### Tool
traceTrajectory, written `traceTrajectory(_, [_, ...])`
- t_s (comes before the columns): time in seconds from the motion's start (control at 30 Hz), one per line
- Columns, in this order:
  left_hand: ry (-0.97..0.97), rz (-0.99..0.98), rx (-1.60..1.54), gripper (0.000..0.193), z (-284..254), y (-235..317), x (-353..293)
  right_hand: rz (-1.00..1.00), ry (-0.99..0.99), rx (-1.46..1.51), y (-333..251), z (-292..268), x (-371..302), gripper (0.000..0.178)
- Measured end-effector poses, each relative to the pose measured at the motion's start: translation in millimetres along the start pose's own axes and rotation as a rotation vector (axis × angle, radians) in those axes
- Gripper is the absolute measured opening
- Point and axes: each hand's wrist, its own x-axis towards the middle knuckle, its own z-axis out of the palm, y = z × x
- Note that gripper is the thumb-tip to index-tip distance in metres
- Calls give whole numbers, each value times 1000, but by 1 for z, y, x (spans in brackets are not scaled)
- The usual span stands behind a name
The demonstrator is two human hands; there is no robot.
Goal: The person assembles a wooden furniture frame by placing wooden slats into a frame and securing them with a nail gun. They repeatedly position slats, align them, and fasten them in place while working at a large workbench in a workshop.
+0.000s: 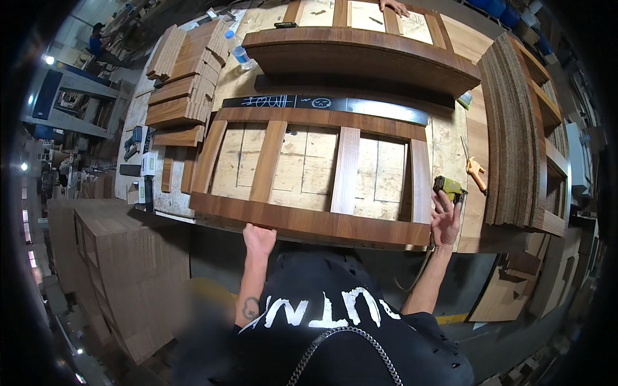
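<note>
Head view shows the left hand gripping the near rail of the wooden frame on the tabletop, while the right hand, fingers spread, reaches for the nail gun at the frame's right corner, likely fastening next.

workbench plywood-topped | floor grey | ceiling lamps lit left

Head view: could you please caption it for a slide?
Left hand grips a wooden frame; right hand reaches a nail gun.

Bright overhead light, sharp centre, heavy fisheye bending and dark vignette at the rim, blurred lower-left patch.
</note>
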Motion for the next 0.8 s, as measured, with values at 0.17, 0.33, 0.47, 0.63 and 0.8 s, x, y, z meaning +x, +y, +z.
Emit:
traceTrajectory(0.17, [76, -204, 273, 103, -9, -10, -6, 117, 240, -605, 18, -10, 3, 53])
traceTrajectory(0.33, [86, -363, 979, 104, -12, 5, 6, -31, 104, -1078, 24, 1, 30, 66])
traceTrajectory(0.47, [99, -268, 1043, 90, -14, 4, 14, -107, 341, -1629, 48, 16, 45, 74])
traceTrajectory(0.63, [62, -307, 678, 85, -22, 5, 22, -101, 446, -1517, 68, 40, 43, 76])
traceTrajectory(0.8, [51, -224, 561, 101, -16, -1, 24, -106, 537, -1311, 66, 36, 62, 78])
